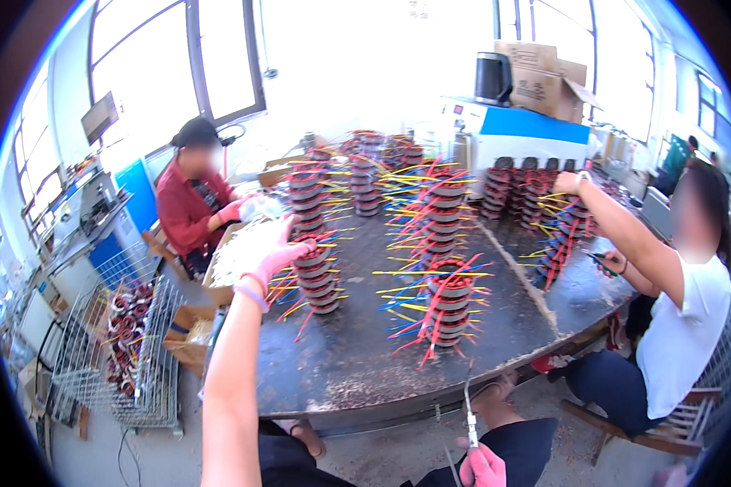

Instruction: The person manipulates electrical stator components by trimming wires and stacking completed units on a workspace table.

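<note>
Bright daylight through large windows [219,57]; white wall; grey concrete floor [390,458]; dark worktable [357,357]; wire basket [118,357] left.

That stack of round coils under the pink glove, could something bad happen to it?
Maybe. The left hand rests on top of a tall coil stack near the table edge, so a push could tip it toward the floor. Its loose coloured wires stick out and might snag the glove. The right hand holds a thin pointed tool low near the knees, which could poke.

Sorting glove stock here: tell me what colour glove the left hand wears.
Pink; the left hand rests on a stack of wound coils, clearest in the head view.
</note>
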Demonstrator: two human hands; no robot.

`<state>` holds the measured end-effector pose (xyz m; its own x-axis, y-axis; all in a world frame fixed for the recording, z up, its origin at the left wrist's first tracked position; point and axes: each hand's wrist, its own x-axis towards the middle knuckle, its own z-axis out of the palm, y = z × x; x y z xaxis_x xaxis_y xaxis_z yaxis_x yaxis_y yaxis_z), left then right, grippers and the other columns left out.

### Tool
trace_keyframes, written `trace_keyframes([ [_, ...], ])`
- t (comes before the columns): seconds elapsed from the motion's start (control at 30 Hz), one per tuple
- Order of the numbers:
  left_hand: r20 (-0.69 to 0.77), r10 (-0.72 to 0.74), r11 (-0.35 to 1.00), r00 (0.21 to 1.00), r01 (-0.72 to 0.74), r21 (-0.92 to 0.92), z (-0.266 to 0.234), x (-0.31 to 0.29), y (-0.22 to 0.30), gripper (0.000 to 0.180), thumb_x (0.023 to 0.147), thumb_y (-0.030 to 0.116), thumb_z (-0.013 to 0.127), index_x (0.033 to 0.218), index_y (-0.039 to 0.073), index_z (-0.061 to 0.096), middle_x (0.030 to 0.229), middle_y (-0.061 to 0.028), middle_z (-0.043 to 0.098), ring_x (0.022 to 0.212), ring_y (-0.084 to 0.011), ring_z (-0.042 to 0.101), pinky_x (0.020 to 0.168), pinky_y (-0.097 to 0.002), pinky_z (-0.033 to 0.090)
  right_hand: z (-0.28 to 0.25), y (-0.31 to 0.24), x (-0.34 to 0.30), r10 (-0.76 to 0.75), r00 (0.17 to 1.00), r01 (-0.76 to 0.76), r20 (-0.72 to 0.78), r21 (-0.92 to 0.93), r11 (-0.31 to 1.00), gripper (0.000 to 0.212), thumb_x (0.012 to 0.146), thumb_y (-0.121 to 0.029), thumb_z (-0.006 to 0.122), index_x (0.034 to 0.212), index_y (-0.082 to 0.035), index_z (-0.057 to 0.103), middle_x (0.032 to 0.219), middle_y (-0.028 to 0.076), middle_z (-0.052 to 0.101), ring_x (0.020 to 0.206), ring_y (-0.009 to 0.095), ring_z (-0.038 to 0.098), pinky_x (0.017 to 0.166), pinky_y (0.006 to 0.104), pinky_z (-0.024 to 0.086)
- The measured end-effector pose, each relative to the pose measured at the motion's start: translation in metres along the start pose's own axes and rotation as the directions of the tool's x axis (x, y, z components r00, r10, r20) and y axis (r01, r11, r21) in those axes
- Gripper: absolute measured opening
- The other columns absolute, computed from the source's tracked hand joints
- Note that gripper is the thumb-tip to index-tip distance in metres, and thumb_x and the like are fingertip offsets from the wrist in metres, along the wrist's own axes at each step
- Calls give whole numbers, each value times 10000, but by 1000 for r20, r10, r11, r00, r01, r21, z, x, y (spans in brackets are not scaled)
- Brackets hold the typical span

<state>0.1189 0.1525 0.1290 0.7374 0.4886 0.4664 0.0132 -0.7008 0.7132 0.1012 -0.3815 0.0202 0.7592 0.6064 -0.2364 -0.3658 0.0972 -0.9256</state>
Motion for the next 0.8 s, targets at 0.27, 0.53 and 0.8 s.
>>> trace_keyframes([
  [0.27,455,154,954,877,-252,162,157,-4,157,966,688,443,796,1409,-50,382,1452,-229,393,1368,-318,372,1135,-374,301,-18,3,-1,-44,998,44,-44,-6,999,261,1010,-300,488,926,-68,573,564,-45,416,460,47,356,420,204,259],
  [0.53,551,127,992,825,-114,-58,206,10,142,907,602,298,842,1336,-60,448,1266,-180,561,1172,-255,543,1023,-337,414,-26,-7,-13,-20,997,21,-78,5,1000,270,1011,-287,488,822,-99,528,578,-51,415,476,45,347,438,212,254],
  [0.8,381,254,947,889,-309,92,97,-85,150,994,578,321,877,1381,-22,402,1314,-184,511,1231,-310,502,1056,-384,384,-20,-1,-16,-2,1000,3,11,-83,997,270,1014,-295,476,842,-98,545,585,-65,417,490,34,342,445,215,243],
])
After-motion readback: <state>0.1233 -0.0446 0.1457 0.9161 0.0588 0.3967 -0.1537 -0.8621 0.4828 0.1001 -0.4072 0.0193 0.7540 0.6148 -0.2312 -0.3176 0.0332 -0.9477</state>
